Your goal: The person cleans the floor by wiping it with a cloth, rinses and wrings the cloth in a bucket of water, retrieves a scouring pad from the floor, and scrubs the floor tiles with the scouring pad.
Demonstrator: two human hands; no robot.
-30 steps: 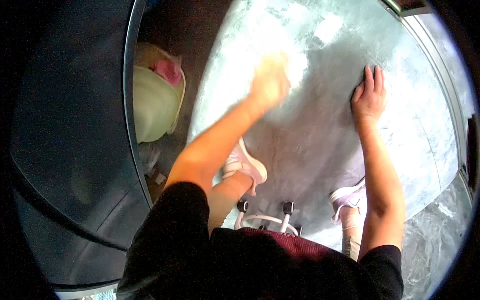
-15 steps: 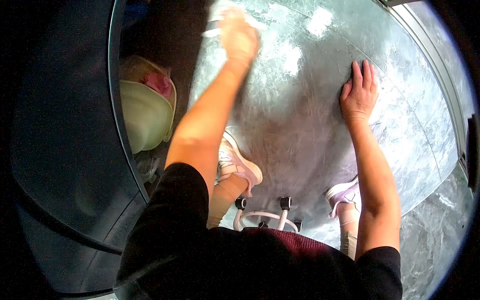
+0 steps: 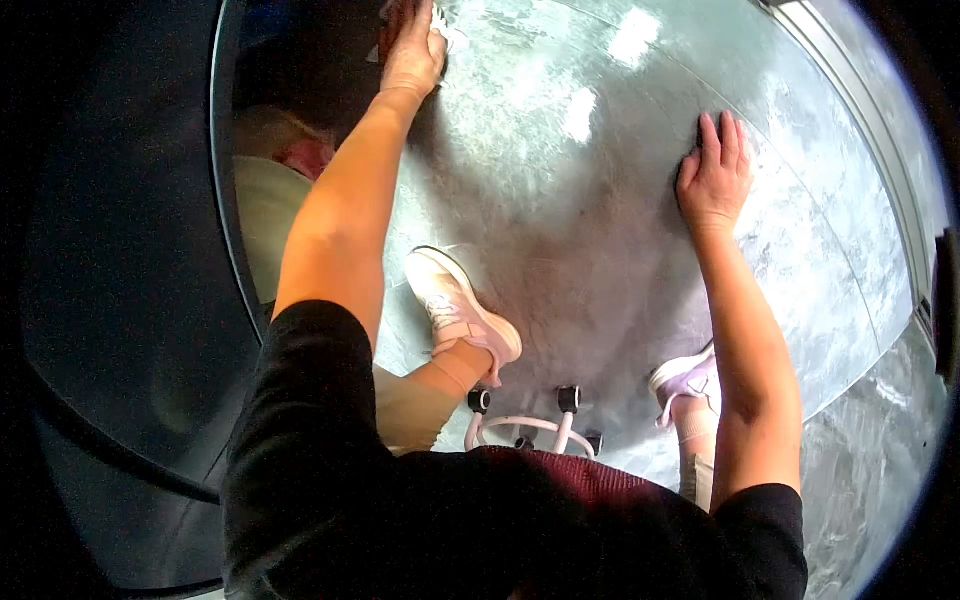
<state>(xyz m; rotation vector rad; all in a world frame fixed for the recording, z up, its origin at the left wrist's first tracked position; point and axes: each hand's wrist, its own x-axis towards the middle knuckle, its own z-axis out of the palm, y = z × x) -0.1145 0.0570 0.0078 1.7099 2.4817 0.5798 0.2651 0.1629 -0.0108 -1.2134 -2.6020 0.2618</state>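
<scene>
At the top of the view my left hand (image 3: 414, 52) presses on a crumpled white cloth (image 3: 452, 38), whose edges poke out on both sides of the palm. Its fingers are partly cut off by the dark upper edge. The hand lies where the shiny grey floor (image 3: 560, 220) meets a dark strip. On the right, my right hand (image 3: 717, 180) rests flat on the same floor, its fingers stretched out and nothing in it.
My two shoes, the left one (image 3: 462, 305) and the right one (image 3: 688, 383), stand on the floor. Between them is a low wheeled seat's frame (image 3: 520, 428). A pale green tub (image 3: 268, 215) with something pink stands left, beside a large dark panel (image 3: 120, 250). A metal rail (image 3: 860, 110) runs at right.
My left hand has swept leftward and slightly up with the white cloth, from the bright floor to its dark edge. My left shoe has shifted a little left. The right hand barely moved.
</scene>
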